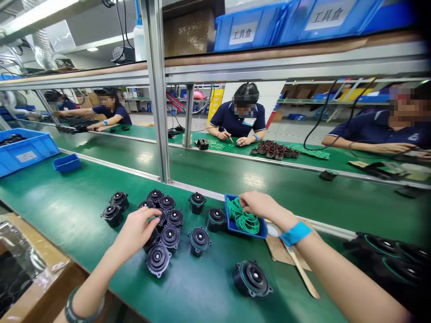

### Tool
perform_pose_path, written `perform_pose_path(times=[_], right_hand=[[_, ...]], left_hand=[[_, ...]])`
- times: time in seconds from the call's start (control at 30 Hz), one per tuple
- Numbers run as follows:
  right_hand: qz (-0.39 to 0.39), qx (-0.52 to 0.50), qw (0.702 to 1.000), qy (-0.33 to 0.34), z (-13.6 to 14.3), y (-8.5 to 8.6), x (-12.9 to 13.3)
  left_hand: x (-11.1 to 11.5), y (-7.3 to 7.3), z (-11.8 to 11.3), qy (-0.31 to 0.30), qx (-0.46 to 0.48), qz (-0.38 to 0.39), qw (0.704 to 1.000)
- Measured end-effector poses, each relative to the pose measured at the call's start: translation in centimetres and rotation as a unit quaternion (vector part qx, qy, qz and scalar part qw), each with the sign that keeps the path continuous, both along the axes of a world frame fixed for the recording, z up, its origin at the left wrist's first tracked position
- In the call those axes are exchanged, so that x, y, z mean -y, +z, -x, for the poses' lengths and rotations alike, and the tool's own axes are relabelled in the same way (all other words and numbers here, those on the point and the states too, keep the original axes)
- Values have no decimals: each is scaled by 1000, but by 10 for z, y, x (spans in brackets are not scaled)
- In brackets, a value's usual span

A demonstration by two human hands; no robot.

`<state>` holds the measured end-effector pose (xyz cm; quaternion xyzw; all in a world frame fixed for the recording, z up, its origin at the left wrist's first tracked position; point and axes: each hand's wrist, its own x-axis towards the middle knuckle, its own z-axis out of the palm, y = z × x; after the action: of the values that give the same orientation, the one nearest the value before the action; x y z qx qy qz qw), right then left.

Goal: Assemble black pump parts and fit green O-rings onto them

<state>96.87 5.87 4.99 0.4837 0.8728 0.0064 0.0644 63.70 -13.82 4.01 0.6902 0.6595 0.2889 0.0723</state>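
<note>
My left hand (139, 229) is over the cluster of round black housings (170, 237), thumb and forefinger close together; a bit of green shows between the fingertips, apparently a ring. At a small blue bin (262, 228) full of green rings (247, 222), my right hand (257, 202) has its fingers bent down at the rings; what they pinch is too small to make out. Separate black housings stand near the bin, one beside its left wall (216, 219) and another closer to me (252, 278), both with a green ring around them.
A wooden-handled tool (303, 273) and brown cardboard lie under my right forearm. Blue bins (25, 152) stand at left, an open carton (50, 278) at lower left. A metal post (157, 98) rises behind the housings. People work across the bench.
</note>
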Motion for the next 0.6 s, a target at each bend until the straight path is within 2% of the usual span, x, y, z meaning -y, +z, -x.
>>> perform_pose_path(times=[0.1,0.23,0.33,0.4,0.47,0.53,0.57,0.6], right_hand=[[9,-11,1000,-10,-15,-5,-2],[10,-21,1000,-3,-21,-6,-3],[16,-20,1000,9,-23,-5,-5],[15,-19,1000,12,-24,-5,-7],[14,-21,1000,17,-24,-7,-7],[17,-24,999,27,-24,-10,-8],[19,-24,999,31,-24,-11,-8],[21,-24,999,33,-24,-11,-8]], left_hand=[[-3,5,10,11,100,1,995],[2,10,16,50,177,-2,983],[11,7,18,56,310,-12,949],[16,5,20,53,447,-28,892],[20,2,23,64,585,-46,807],[24,1,25,80,685,-65,721],[26,1,25,85,713,-72,692],[28,0,25,87,726,-79,678]])
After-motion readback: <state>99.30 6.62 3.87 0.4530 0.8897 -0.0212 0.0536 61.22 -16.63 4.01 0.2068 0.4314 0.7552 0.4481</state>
